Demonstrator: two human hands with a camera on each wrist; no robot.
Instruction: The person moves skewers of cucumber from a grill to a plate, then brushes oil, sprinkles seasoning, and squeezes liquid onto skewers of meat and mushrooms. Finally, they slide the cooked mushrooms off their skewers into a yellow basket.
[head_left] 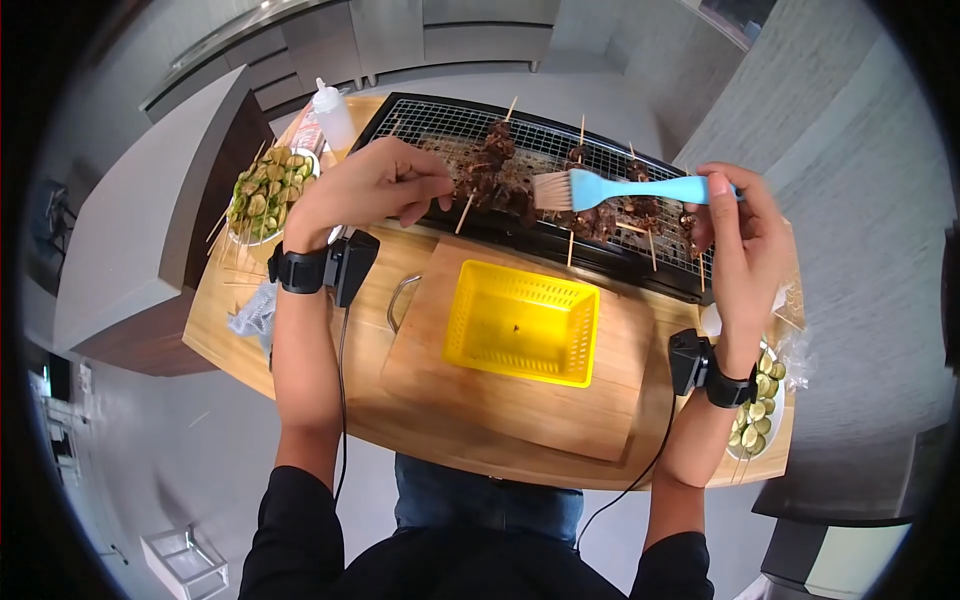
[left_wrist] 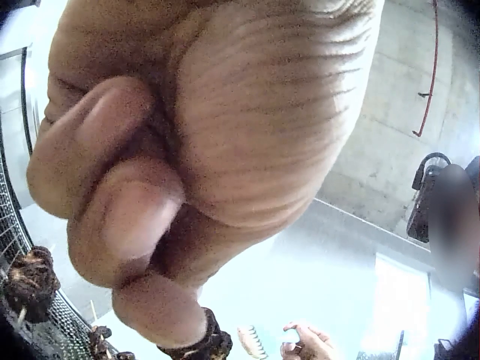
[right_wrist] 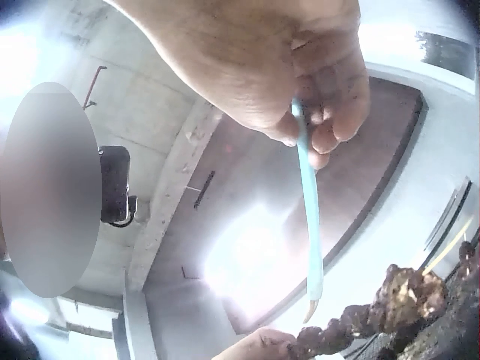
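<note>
My left hand [head_left: 385, 185] is over the left part of the black grill [head_left: 610, 270], thumb and fingers curled round the near end of a meat skewer [head_left: 597, 224]. This skewer extends rightward over the others, its bare tip pointing right. In the left wrist view dark meat [left_wrist: 202, 341] shows just past the fingertips. The right hand [head_left: 745, 235] pinches the handle of a light blue basting brush [head_left: 640, 190] between thumb and fingers. Its pale bristles point left, close over the held skewer. The right wrist view shows the brush [right_wrist: 309, 217] hanging down towards the browned meat [right_wrist: 409, 296].
More meat skewers [head_left: 495, 150] lie across the grill mesh. A yellow basket [head_left: 470, 350] stands on a wooden board [head_left: 420, 370]. Plates of vegetable skewers flank it, left [head_left: 270, 195] and right [head_left: 755, 420]. A squeeze bottle [head_left: 333, 115] stands behind the left plate.
</note>
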